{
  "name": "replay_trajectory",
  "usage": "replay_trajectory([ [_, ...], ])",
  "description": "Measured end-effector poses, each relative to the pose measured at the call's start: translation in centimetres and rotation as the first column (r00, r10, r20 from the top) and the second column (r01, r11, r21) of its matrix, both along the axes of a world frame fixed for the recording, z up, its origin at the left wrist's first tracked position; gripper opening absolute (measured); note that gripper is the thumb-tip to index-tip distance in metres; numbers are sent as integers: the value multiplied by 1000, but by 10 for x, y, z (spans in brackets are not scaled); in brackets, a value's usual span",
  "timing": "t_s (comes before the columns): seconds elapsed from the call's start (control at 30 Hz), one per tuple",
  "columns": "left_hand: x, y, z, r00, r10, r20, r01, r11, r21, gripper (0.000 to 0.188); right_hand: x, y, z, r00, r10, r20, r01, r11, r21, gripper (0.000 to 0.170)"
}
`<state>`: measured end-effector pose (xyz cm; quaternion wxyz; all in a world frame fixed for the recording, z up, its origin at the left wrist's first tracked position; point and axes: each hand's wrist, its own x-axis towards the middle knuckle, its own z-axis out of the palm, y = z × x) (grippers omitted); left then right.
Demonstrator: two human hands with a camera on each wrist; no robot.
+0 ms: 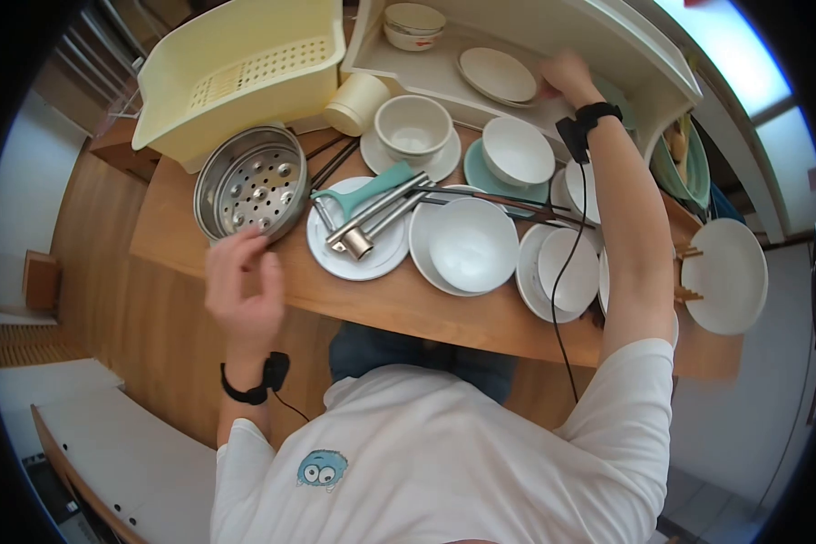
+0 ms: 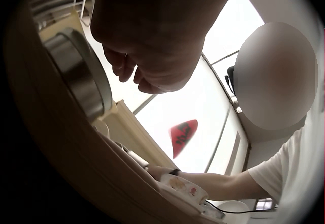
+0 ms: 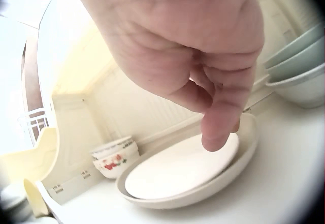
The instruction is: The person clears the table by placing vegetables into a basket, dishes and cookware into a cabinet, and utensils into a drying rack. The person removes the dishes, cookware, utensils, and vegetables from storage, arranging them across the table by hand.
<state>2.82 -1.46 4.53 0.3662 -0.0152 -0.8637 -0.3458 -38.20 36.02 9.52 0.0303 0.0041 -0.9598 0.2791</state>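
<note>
My left hand [image 1: 243, 281], its fingers loosely bent, hovers at the near edge of the table, just in front of a metal steamer pot [image 1: 210, 195] with a perforated base. Nothing shows in it. My right hand [image 1: 569, 80] reaches into a cream plastic rack [image 1: 462, 34] at the back. Its loosely curled fingers are right at the right rim of two stacked plates. In the right wrist view the thumb overlaps the white upper plate [image 3: 177, 170], which lies inside a wider lower plate [image 3: 190, 199]. Both plates rest flat on the rack floor.
Stacked flowered bowls [image 3: 114, 159] stand left of the plates, green-grey bowls [image 3: 299, 56] right. On the table are a yellow basket [image 1: 236, 100], a cup [image 1: 358, 102], white bowls [image 1: 473, 245], a peeler [image 1: 372, 189], a metal press [image 1: 358, 240] and chopsticks [image 1: 335, 163]. A cable [image 1: 560, 317] hangs from the right wrist.
</note>
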Motion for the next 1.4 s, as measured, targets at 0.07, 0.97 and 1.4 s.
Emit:
replay_trajectory([
  [0.07,5,-16,3,982,185,32,-183,982,-56,24,2,6,16,998,14,59,-15,999,28,26],
  [0.97,47,-56,38,976,217,-7,-213,953,-216,15,208,-88,77,826,563,12,-560,823,-95,21],
  [1.4,-72,68,93,949,-294,-116,264,939,-222,26,246,-51,99,881,471,43,-364,732,-576,38],
])
